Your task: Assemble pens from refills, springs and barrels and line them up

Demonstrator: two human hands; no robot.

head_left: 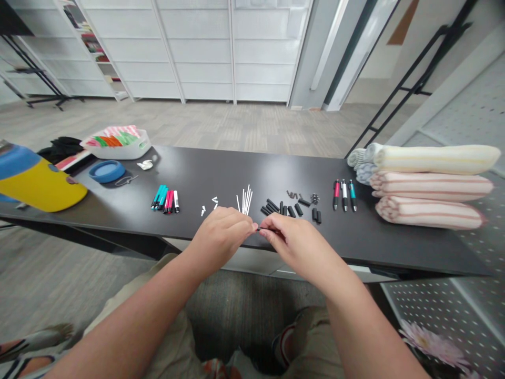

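My left hand (pixel 223 231) and my right hand (pixel 295 243) meet over the front edge of a black table (pixel 221 173), fingers pinched together on a small dark pen part (pixel 259 229) held between them. Just beyond my hands lie white pen refills (pixel 245 201), several black pen sleeves (pixel 282 208) and small dark springs and tips (pixel 302 198). Three finished pens (pixel 344 195) lie to the right. A bunch of teal, red and white pen barrels (pixel 165 199) lies to the left, with small white bits (pixel 209 206) beside it.
Rolled striped towels (pixel 428 184) are stacked at the table's right end. At the left sit a white tray of coloured items (pixel 118 142), a blue round dish (pixel 106 171), a small white object (pixel 145 165) and a yellow-and-blue object (pixel 37 181). White shelving stands behind.
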